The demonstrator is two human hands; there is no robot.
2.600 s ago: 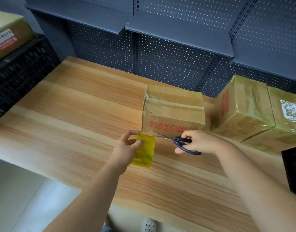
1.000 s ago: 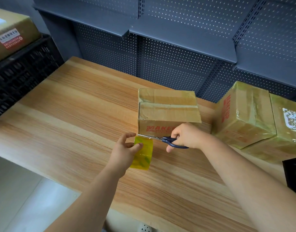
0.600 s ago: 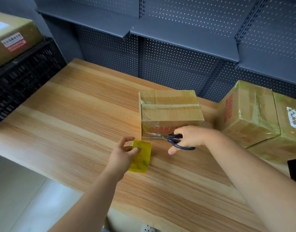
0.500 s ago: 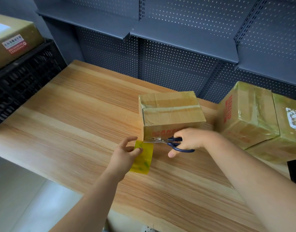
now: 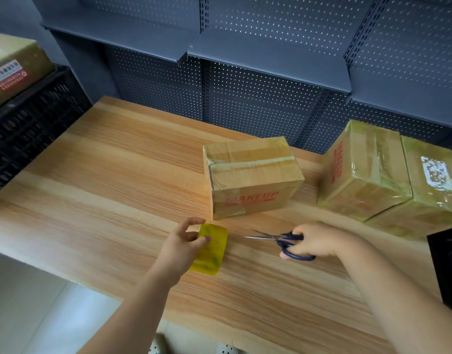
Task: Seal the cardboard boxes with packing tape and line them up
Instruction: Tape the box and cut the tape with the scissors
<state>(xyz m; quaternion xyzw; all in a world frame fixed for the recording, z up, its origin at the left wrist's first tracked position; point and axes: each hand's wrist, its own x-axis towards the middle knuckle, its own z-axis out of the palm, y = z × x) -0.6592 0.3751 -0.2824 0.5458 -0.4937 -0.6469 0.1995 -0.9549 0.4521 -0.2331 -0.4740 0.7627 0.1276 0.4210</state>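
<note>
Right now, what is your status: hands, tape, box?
Left hand holds yellow tape roll. Right hand holds blue-handled scissors, clear of brown cardboard MAKEUP box. Nothing blocking.

Both bare forearms reach forward, the left from the lower middle, the right from the lower right. The left hand (image 5: 182, 247) holds the tape (image 5: 214, 251), thumb laid across its face, forefinger curled and lifted above it. The right hand (image 5: 319, 242), back upward, grips the scissors (image 5: 288, 242) by the handles, blades slightly parted and pointing toward the left hand. The hands are apart.
</note>
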